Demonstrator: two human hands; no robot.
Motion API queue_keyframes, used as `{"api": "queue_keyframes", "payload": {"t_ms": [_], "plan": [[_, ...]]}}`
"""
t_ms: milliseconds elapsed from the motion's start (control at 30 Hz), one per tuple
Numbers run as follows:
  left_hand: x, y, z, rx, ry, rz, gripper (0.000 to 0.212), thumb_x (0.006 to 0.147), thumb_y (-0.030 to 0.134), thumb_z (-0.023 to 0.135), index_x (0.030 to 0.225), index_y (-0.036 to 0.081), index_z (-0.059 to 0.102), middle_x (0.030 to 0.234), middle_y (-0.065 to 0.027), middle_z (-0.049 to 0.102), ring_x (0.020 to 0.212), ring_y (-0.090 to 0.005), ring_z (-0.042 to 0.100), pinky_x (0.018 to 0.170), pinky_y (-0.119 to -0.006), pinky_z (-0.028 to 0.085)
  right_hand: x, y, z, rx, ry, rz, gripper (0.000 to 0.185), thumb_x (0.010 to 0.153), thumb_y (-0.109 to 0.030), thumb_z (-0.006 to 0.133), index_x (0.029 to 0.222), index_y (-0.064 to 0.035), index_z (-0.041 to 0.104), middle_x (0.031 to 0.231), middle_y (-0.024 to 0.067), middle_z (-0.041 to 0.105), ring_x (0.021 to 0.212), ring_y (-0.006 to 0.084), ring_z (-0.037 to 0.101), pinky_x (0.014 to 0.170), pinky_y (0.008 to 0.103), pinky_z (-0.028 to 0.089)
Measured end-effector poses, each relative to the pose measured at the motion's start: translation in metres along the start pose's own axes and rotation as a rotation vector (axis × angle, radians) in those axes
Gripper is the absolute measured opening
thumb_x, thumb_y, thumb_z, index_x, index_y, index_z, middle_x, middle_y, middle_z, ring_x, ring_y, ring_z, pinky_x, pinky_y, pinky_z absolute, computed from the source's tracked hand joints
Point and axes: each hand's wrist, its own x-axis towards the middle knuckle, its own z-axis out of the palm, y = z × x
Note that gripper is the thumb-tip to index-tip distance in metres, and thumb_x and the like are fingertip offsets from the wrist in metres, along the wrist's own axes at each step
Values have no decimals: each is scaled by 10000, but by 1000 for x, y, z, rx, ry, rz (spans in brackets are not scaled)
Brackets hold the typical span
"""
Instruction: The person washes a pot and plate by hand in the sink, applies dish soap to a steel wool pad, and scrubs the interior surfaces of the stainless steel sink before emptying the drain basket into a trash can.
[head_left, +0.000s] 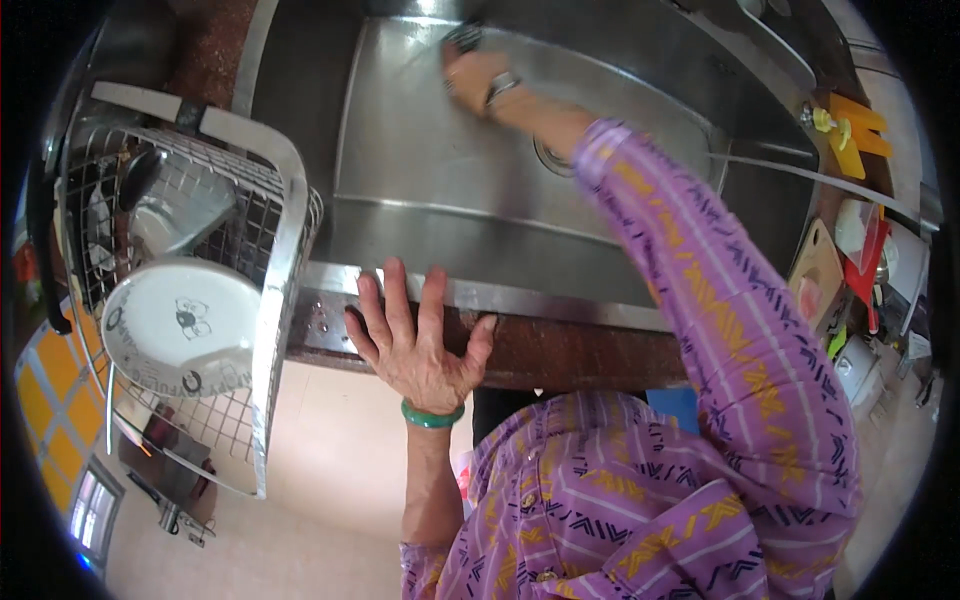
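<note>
My right hand (476, 79), blurred by motion, reaches into a stainless steel sink (427, 161) and is closed around a dark, shiny scouring pad (466, 36). The pad is against the far part of the sink floor, partly covered by the fingers. Near the right forearm, part of the round drain (553, 156) shows. My left hand (424, 352) lies palm down with spread fingers on the sink's front rim and the dark red stone counter edge (585, 349). It holds nothing.
Left of the sink stands a wire dish rack (281, 300) with a white printed bowl (187, 322) and other dishes. A slim metal spout (814, 175) crosses the sink's right side. Beyond it are a yellow holder (847, 135), a cutting board (816, 274) and a red-handled utensil (862, 277).
</note>
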Motion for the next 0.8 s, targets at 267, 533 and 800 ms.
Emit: {"api": "queue_keyframes", "payload": {"t_ms": [267, 533, 800], "plan": [[-2, -6, 2, -8, 33, -11, 594, 739, 546, 538, 1195, 167, 505, 1349, -96, 356, 1278, -298, 252, 1028, -449, 115, -116, -25, 6, 9, -274, -298, 452, 817, -156, 420, 1252, -107, 308, 728, 168, 620, 640, 327, 621, 531, 440, 487], [1, -3, 4, -16, 54, 3, 567, 749, 529, 533, 1178, 157, 517, 1342, -98, 363, 1276, -291, 262, 1030, -443, 124, 5, 3, 0, -38, 35, 11, 314, 803, -153, 442, 1114, -118, 423, 730, 163, 615, 623, 317, 611, 528, 467, 471], [-5, -21, 17, -205, 351, -23, 489, 790, 318, 553, 1164, 14, 469, 1289, -229, 356, 1201, -394, 322, 975, -473, 254, -130, 43, 32, -7, -103, -257, 544, 757, -170, 501, 1268, -186, 315, 710, 151, 599, 612, 309, 607, 510, 455, 465]]}}
